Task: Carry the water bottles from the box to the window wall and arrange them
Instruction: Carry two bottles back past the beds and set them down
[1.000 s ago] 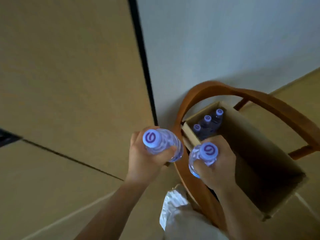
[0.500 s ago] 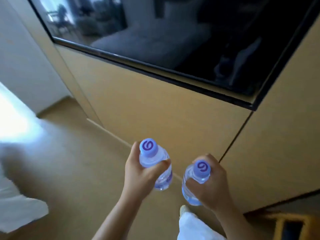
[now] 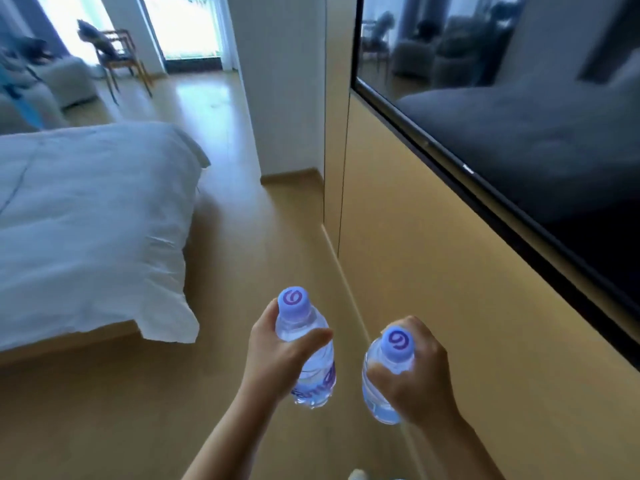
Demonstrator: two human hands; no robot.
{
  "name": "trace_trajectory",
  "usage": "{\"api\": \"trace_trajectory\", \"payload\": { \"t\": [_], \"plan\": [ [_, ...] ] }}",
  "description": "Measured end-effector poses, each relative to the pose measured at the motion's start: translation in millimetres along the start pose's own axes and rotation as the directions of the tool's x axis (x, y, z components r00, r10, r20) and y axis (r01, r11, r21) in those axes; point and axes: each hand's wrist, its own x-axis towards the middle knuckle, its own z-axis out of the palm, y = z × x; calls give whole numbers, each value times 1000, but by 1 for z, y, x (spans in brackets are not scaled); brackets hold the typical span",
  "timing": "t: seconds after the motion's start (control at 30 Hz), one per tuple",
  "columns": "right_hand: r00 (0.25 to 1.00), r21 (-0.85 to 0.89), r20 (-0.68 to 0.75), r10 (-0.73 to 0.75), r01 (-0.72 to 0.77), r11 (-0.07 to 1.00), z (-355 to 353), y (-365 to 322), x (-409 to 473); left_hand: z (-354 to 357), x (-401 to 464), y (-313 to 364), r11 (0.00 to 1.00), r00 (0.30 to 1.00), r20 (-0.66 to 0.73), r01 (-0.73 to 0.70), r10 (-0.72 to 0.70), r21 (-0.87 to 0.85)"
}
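Below my view, left hand (image 3: 277, 358) wraps left bottle (image 3: 306, 348), right hand (image 3: 415, 372) wraps right bottle (image 3: 388, 372). Box gone from sight since turn. Beyond grips: floor (image 3: 242, 202), bed (image 3: 86, 202), bright window (image 3: 183, 26) ahead; carry leg begun.

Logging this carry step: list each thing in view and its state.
Left hand: grips the left bottle.
Left bottle: capped, upright, held.
Right hand: grips the right bottle.
Right bottle: capped, upright, held.
TV: screen dark.
Bed: covered by a white duvet.
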Motion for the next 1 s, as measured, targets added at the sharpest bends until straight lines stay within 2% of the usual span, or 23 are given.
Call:
{"api": "trace_trajectory", "payload": {
  "t": [0.2,0.37,0.73,1.0],
  "plan": [
    [978,77,177,-111,99,992,38,16,97,-2,62,6,998,971,-238,-1,-14,-62],
    [957,139,248,-148,116,983,90,28,154,-17,120,2,998,946,-324,7,-24,-54],
    [927,165,280,-251,211,963,254,-3,323,-109,333,19,997,946,-317,-76,72,1],
    [938,167,232,-259,224,960,356,-28,423,-183,474,28,996,949,-300,-88,92,26]
  ]
}}
